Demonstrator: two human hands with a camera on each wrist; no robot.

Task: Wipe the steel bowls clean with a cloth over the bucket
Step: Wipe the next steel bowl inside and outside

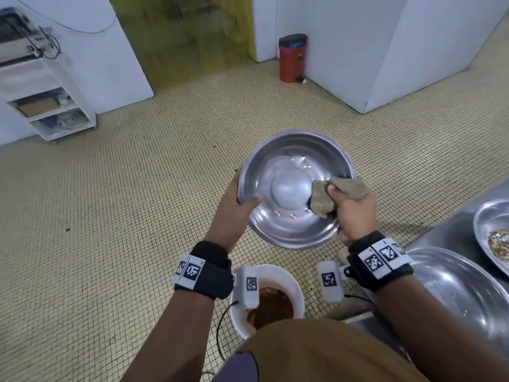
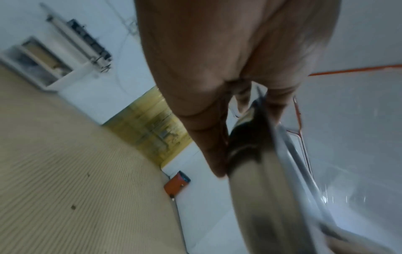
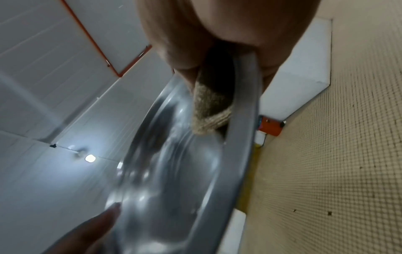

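Both of your hands are on one steel bowl [image 1: 294, 188], which you hold in the air above the tiled floor [image 1: 137, 202], tilted so its shiny inside faces you. Your left hand [image 1: 231, 216] grips the bowl's left rim, thumb lying inside against the wall and the fingers hidden behind it; the left wrist view shows those fingers [image 2: 202, 120] pressed along the bowl's outer side. Your right hand [image 1: 352, 213] pinches a wadded tan cloth [image 1: 322, 199] over the right rim, thumb on the cloth inside the bowl, the rest of the cloth draped over the edge under your fingers. From the right wrist view the cloth [image 3: 211, 106] sits against the inner wall just below the rim, touching the metal.

The white bucket [image 1: 275, 271] stands on the floor below and nearer to you than the bowl, close by your left wrist, with brown residue in its bottom. The bowl hangs a little beyond it rather than straight above.

To your right, a steel desk [image 1: 440, 232] carries a large bowl [image 1: 454, 285] at its near edge and a second bowl [image 1: 490, 230] holding speckled scraps, cut off by the frame. A red bin [image 1: 292, 59] stands far off against the white wall, and a white shelf unit [image 1: 46, 100] stands at the left.
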